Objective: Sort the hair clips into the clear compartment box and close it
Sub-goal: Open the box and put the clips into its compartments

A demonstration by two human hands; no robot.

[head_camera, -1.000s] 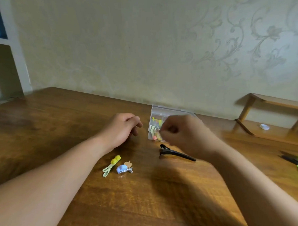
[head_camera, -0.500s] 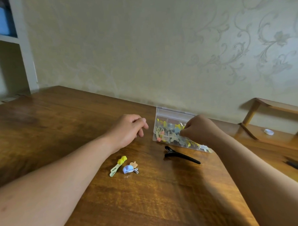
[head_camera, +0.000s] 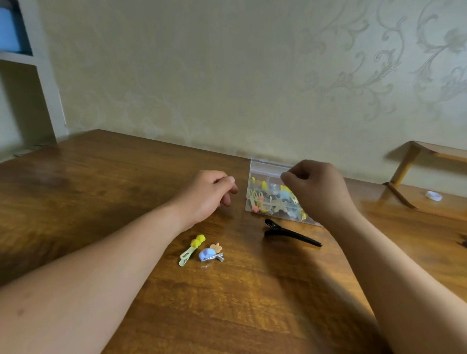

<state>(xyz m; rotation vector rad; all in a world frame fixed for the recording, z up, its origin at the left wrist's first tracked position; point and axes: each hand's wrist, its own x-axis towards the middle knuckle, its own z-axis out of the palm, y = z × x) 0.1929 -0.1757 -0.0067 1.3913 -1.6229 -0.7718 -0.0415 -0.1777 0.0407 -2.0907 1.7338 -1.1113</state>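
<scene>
Clear plastic makes up the compartment box (head_camera: 264, 167), which sits on the brown wooden tabletop (head_camera: 94, 199) close to the patterned wall (head_camera: 222, 70). Inside it lies a jumble of small hair clips (head_camera: 264, 199) in yellow, blue, orange and pale green, spread over more than one compartment. Blur hides which clip lies in which.

The right hand (head_camera: 317, 190) hangs over the right part of the box and covers it. Its fingers (head_camera: 294, 175) are curled in, with thumb and forefinger tips drawn together above the compartments. I cannot tell if they pinch a clip. The left hand (head_camera: 206, 195) rests on the tabletop just left of the box, apart from it, with its fingers loosely curled and holding nothing.

Four clips lie outside the box. A long black clip (head_camera: 291, 234) lies on the wood just in front of the box, its thin end pointing right toward the right forearm. Nearer the camera and to the left, beside the left forearm, lies a yellow-green clip (head_camera: 191, 249). Just to its right a blue clip (head_camera: 207, 255) and an orange clip (head_camera: 216, 248) touch each other.

At the far right a low wooden rack (head_camera: 413, 155) stands against the wall, with a small white cap (head_camera: 433, 195) beneath it. A pale shelf unit (head_camera: 43, 78) stands at the far left.
</scene>
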